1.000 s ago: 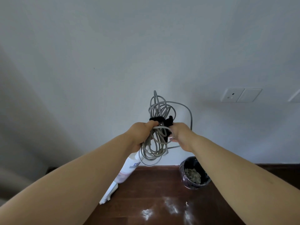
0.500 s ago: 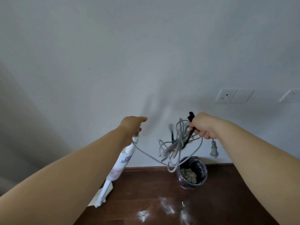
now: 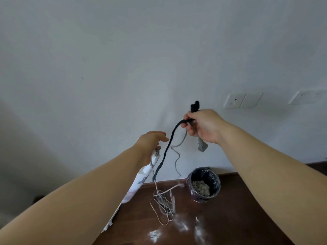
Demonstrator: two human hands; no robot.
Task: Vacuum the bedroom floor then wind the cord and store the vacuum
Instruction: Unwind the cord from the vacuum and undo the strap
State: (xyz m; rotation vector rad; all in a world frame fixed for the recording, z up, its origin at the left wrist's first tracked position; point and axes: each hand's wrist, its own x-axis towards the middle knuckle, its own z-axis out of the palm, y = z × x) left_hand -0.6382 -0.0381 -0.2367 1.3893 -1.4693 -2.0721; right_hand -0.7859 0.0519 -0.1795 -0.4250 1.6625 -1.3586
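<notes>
A white stick vacuum [image 3: 139, 181] leans against the wall at lower centre, mostly hidden by my left forearm. My left hand [image 3: 150, 144] rests on its upper end, fingers partly spread. My right hand [image 3: 203, 126] is raised to the right, shut on the grey cord near its grey plug [image 3: 202, 146] and on a black strap [image 3: 164, 154] that hangs down. The grey cord [image 3: 163, 204] trails down and lies in loose loops on the floor.
A dark bin [image 3: 203, 185] with pale lumps inside stands by the wall on the brown wooden floor [image 3: 247, 218]. White dust patches [image 3: 182, 227] lie near the cord. Wall sockets [image 3: 242, 100] sit to the right.
The coiled cord bundle came apart: my right hand pulled away to the right with plug and strap, and the loops dropped to the floor. My left hand stayed on the vacuum.
</notes>
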